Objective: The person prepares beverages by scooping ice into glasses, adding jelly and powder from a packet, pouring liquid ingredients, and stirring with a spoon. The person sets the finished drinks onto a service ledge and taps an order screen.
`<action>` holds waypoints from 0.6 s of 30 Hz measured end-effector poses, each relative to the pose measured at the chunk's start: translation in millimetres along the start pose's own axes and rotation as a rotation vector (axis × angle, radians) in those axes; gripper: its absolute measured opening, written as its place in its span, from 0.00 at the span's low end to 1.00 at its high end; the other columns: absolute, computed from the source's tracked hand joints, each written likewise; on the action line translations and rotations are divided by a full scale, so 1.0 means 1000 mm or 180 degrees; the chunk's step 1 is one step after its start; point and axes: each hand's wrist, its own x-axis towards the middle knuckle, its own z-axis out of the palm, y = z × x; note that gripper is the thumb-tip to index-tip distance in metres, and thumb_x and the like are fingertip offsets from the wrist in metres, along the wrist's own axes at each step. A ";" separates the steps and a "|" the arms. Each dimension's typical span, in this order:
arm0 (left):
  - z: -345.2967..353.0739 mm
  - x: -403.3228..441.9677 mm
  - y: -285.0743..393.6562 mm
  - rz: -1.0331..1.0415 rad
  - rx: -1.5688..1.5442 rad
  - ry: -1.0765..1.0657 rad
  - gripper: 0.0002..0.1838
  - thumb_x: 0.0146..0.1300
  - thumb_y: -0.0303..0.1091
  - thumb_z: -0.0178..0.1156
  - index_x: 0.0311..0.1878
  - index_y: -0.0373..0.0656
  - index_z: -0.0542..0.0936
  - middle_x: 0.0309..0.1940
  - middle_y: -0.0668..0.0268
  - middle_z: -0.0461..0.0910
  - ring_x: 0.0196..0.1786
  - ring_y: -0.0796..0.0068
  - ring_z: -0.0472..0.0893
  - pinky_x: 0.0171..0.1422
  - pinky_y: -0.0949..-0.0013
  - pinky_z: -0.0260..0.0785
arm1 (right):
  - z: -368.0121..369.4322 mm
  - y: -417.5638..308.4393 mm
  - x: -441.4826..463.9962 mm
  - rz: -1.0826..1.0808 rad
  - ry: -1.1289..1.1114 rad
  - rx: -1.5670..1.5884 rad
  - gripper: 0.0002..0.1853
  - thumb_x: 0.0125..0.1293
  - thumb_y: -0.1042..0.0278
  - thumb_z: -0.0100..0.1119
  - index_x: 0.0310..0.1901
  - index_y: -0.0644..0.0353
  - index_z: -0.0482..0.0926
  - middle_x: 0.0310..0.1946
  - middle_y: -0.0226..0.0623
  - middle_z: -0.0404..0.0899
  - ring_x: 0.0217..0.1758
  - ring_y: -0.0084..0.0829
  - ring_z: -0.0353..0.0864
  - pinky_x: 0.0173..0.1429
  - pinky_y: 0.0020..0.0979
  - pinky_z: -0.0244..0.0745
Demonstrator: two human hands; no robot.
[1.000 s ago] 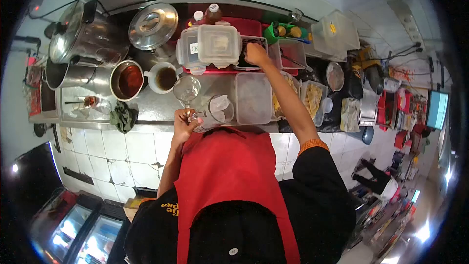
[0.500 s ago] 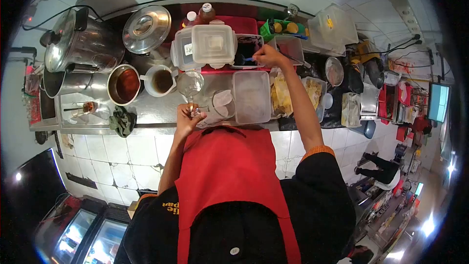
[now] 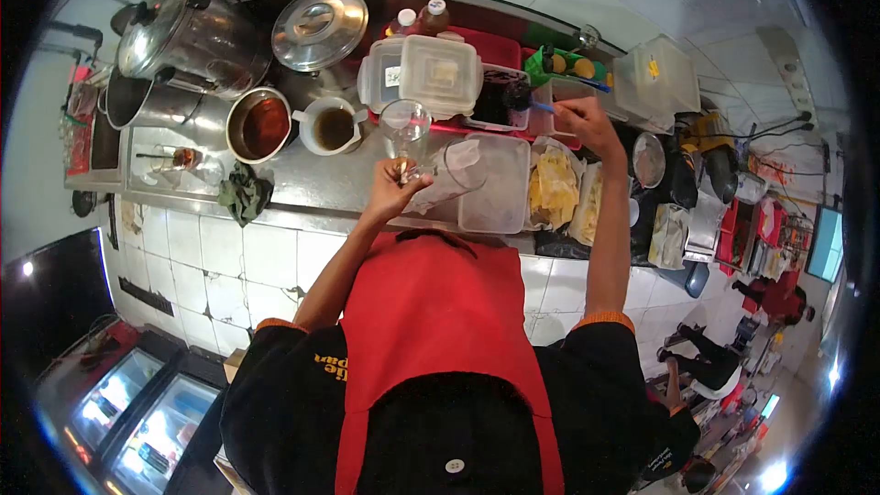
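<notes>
My left hand [image 3: 396, 185] is closed around the stem of a clear footed glass [image 3: 405, 128], held over the steel counter. My right hand [image 3: 587, 121] grips the handle of a blue spoon [image 3: 542, 107]. The spoon's head carries a dark load and is over the right side of a box of dark contents [image 3: 493, 103]. Left of that box, a clear lidded container [image 3: 440, 76] is stacked on another one. Below my left hand's glass and to its right are a clear glass vessel [image 3: 466, 167] and a translucent plastic box [image 3: 500, 197].
A white jug of brown liquid [image 3: 332, 128] and a steel pot of reddish liquid [image 3: 259, 124] stand to the left, near a dark cloth [image 3: 245, 194]. Yellow food in plastic [image 3: 554, 185] lies to the right. Other people are far right.
My right hand has lifted the spoon up out of the dark contents, and its loaded head now shows. My left hand still holds the glass. The head view has shifted.
</notes>
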 end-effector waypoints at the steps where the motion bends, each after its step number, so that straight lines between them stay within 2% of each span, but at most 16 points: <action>1: -0.001 0.002 -0.003 -0.0004 0.0006 0.0025 0.24 0.58 0.31 0.72 0.20 0.48 0.63 0.17 0.82 0.60 0.23 0.89 0.57 0.26 0.74 0.49 | -0.005 -0.023 -0.009 -0.0247 0.0211 -0.0326 0.14 0.70 0.64 0.58 0.38 0.71 0.81 0.20 0.24 0.73 0.26 0.17 0.66 0.31 0.26 0.64; 3: 0.002 0.006 -0.015 0.0069 -0.0404 0.0079 0.22 0.58 0.30 0.72 0.21 0.48 0.65 0.18 0.81 0.60 0.24 0.89 0.58 0.27 0.75 0.49 | -0.003 -0.062 -0.026 -0.0166 0.0253 -0.0265 0.13 0.69 0.66 0.57 0.34 0.69 0.82 0.18 0.26 0.70 0.25 0.17 0.66 0.29 0.27 0.65; 5: 0.000 0.006 -0.021 -0.0054 -0.0507 0.0024 0.21 0.58 0.30 0.72 0.22 0.48 0.65 0.19 0.81 0.61 0.25 0.89 0.59 0.27 0.75 0.49 | 0.007 -0.090 -0.043 -0.0358 0.0472 -0.0189 0.13 0.69 0.66 0.58 0.42 0.69 0.84 0.23 0.33 0.80 0.29 0.20 0.74 0.35 0.28 0.70; 6: 0.001 0.006 -0.019 -0.0069 -0.0580 0.0073 0.21 0.58 0.31 0.72 0.22 0.48 0.65 0.19 0.81 0.61 0.25 0.89 0.59 0.27 0.75 0.49 | 0.016 -0.097 -0.050 -0.0362 0.0457 -0.0205 0.13 0.69 0.66 0.58 0.42 0.69 0.84 0.23 0.33 0.80 0.29 0.20 0.74 0.35 0.28 0.70; 8: 0.000 0.008 -0.021 -0.0075 -0.0666 0.0157 0.22 0.59 0.31 0.72 0.22 0.49 0.65 0.19 0.81 0.61 0.24 0.89 0.58 0.27 0.75 0.50 | 0.035 -0.110 -0.062 -0.0564 0.0578 -0.0134 0.13 0.68 0.66 0.60 0.43 0.69 0.83 0.30 0.43 0.85 0.33 0.27 0.81 0.41 0.30 0.73; 10: -0.003 0.011 -0.030 -0.0034 -0.0741 0.0049 0.20 0.60 0.34 0.72 0.23 0.48 0.68 0.19 0.80 0.64 0.23 0.89 0.62 0.27 0.77 0.54 | 0.059 -0.116 -0.071 -0.0813 0.0662 -0.0243 0.12 0.68 0.67 0.61 0.44 0.69 0.84 0.33 0.48 0.85 0.34 0.34 0.84 0.41 0.33 0.74; 13: -0.005 0.011 -0.030 -0.0134 -0.1096 0.0097 0.16 0.60 0.36 0.72 0.25 0.46 0.72 0.19 0.78 0.68 0.22 0.88 0.66 0.26 0.77 0.58 | 0.084 -0.133 -0.083 -0.0499 0.0701 0.0014 0.12 0.67 0.68 0.61 0.46 0.68 0.84 0.34 0.48 0.85 0.33 0.37 0.83 0.41 0.34 0.74; 14: -0.007 0.011 -0.031 -0.0121 -0.1118 0.0127 0.16 0.60 0.36 0.72 0.25 0.46 0.72 0.19 0.78 0.68 0.22 0.88 0.66 0.26 0.77 0.58 | 0.089 -0.131 -0.083 -0.0514 0.0674 -0.0009 0.12 0.67 0.68 0.61 0.46 0.68 0.84 0.34 0.48 0.85 0.33 0.37 0.83 0.41 0.34 0.74; 16: -0.014 0.008 -0.033 -0.0242 -0.1349 0.0052 0.12 0.62 0.38 0.69 0.31 0.44 0.76 0.22 0.78 0.73 0.24 0.88 0.67 0.28 0.77 0.57 | 0.101 -0.124 -0.085 -0.1011 0.1087 -0.0295 0.12 0.68 0.70 0.61 0.47 0.68 0.83 0.34 0.47 0.84 0.29 0.34 0.80 0.36 0.33 0.72; 18: -0.016 0.006 -0.025 -0.0238 -0.1475 0.0014 0.12 0.63 0.39 0.69 0.31 0.44 0.76 0.23 0.77 0.73 0.25 0.87 0.68 0.29 0.77 0.58 | 0.107 -0.131 -0.090 -0.0864 0.1083 -0.0233 0.11 0.67 0.72 0.61 0.47 0.68 0.83 0.32 0.45 0.83 0.27 0.33 0.79 0.33 0.32 0.70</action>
